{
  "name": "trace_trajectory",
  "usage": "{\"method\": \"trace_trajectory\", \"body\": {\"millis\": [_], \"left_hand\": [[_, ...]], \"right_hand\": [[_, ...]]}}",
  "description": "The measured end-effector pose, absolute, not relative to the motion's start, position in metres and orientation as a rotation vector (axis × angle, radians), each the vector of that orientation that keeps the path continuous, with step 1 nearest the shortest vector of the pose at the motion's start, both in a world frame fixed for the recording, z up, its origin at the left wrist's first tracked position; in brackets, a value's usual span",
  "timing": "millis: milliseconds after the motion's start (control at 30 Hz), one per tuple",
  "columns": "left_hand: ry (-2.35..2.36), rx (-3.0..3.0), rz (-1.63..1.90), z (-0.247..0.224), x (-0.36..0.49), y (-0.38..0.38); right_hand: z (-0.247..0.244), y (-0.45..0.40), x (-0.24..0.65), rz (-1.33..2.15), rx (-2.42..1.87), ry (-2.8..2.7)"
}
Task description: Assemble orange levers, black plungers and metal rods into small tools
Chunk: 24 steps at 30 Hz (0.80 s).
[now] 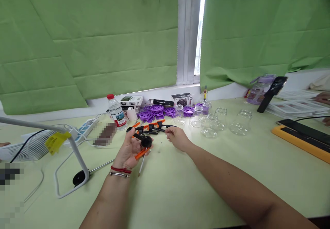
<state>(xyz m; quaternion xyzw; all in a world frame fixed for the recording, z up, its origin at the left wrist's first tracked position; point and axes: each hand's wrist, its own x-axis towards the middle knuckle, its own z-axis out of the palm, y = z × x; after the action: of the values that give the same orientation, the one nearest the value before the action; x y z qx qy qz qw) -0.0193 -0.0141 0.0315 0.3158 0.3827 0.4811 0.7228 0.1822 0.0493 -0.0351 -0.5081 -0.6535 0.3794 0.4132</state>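
Note:
My left hand (pixel 130 151) is wrapped round a black and orange plastic part (pixel 146 141), with a round black end and an orange arm pointing down. My right hand (pixel 178 138) is closed in a pinch beside the dark tip of one of several similar black and orange parts (pixel 151 127) lying on the table. What sits between its fingertips is hidden. Below the left hand's part lies a thin white stick, like a brush or pen (pixel 141 166). Behind the parts are piled several purple spoked plastic discs (pixel 156 109).
Several clear glass jars (pixel 240 122) stand right of the discs. A water bottle (pixel 117 112) and small boxes (pixel 131 101) are at the back. On the left is a white metal stand (pixel 79 157); on the right, an orange and black device (pixel 299 139). Another person's hand (pixel 322 98) shows far right.

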Motion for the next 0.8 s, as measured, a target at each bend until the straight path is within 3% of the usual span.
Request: {"method": "trace_trajectory", "body": {"millis": [133,333,800], "left_hand": [[0.946,0.654,1.210,0.039,-0.028,-0.014],[0.970,0.660,1.161,0.030,-0.023,-0.010],[0.932,0.757,1.085,0.024,-0.013,-0.013]], "right_hand": [[-0.033,0.042,0.187,0.948,-1.305,-1.822],[-0.027,0.011,0.168,0.910,-0.834,-2.477],[-0.038,0.019,0.170,0.946,-0.916,-2.374]]}}
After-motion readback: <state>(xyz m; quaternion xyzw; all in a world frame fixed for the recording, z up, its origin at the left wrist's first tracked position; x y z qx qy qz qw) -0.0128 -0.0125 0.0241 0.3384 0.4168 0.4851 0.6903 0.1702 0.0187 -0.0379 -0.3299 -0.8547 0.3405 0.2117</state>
